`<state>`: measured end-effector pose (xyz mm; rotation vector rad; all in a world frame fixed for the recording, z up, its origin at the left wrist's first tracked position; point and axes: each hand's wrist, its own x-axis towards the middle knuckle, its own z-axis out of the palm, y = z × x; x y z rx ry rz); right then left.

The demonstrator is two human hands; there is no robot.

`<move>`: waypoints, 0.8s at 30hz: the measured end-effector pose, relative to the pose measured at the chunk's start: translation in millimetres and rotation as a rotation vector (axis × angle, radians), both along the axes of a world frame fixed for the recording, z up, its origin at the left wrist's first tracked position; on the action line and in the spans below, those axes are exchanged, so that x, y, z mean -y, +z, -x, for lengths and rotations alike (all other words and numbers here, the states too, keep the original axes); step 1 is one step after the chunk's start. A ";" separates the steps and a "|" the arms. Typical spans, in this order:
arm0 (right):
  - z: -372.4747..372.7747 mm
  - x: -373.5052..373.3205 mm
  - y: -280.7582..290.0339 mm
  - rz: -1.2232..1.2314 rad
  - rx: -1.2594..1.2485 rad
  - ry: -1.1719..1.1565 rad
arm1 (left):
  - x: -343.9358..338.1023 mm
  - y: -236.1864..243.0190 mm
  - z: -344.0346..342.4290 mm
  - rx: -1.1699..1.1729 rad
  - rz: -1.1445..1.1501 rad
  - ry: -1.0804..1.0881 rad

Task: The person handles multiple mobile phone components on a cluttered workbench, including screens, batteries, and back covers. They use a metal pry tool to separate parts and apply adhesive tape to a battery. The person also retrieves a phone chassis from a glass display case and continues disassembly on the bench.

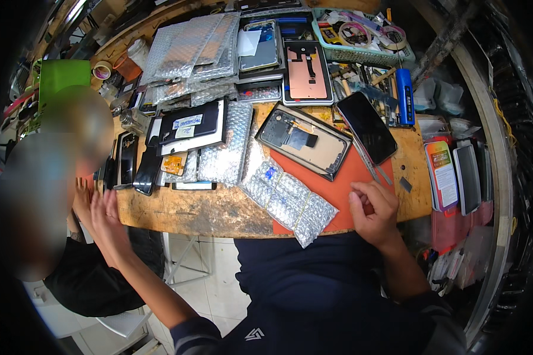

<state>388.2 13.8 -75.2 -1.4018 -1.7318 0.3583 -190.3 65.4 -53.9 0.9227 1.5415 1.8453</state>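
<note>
My left hand (108, 223) is raised off the left end of the bench, fingers stretched out, holding nothing. It is beside another person's hand (82, 201). My right hand (375, 212) is curled by the right edge of an orange mat (340, 195); nothing shows in its fingers. Just beyond it lie metal tweezers (366, 158) and a black-screened phone (368, 129), tilted across the mat's corner. To their left an opened phone housing (304, 139) rests in a dark frame. A bubble-wrapped packet (291, 200) overhangs the bench's front edge.
Bubble-wrap sleeves (189, 47) are piled at the back left. Phone panels (189, 123) and boxes stand before them. A green basket (367, 54) of tapes and a blue tool (404, 96) are at the back right. The wooden bench (207, 210) curves in front; a person (29, 207) sits left.
</note>
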 end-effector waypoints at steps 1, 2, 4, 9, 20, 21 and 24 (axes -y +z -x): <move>5.6 1.8 6.2 0.026 0.017 0.024 | 20.2 -5.2 -34.0 -0.056 -0.002 0.018; 10.9 3.7 13.1 0.052 0.026 0.046 | 38.5 -11.4 -63.0 -0.142 0.032 -0.002; 34.7 8.3 38.2 0.011 0.140 0.157 | 65.6 -16.3 -141.1 -0.085 0.096 -0.219; 61.3 6.1 38.4 0.060 0.389 0.279 | 102.2 -24.9 -253.4 0.221 0.319 -0.683; 13.0 -20.4 12.6 0.701 -0.960 0.267 | 69.2 -14.9 -321.3 0.416 0.389 -1.090; 21.8 -21.4 13.2 0.631 -1.024 0.278 | 69.1 -14.7 -327.0 0.454 0.358 -1.089; 58.3 -18.5 16.8 0.481 -1.144 0.314 | 64.9 -16.4 -345.4 0.580 0.168 -0.998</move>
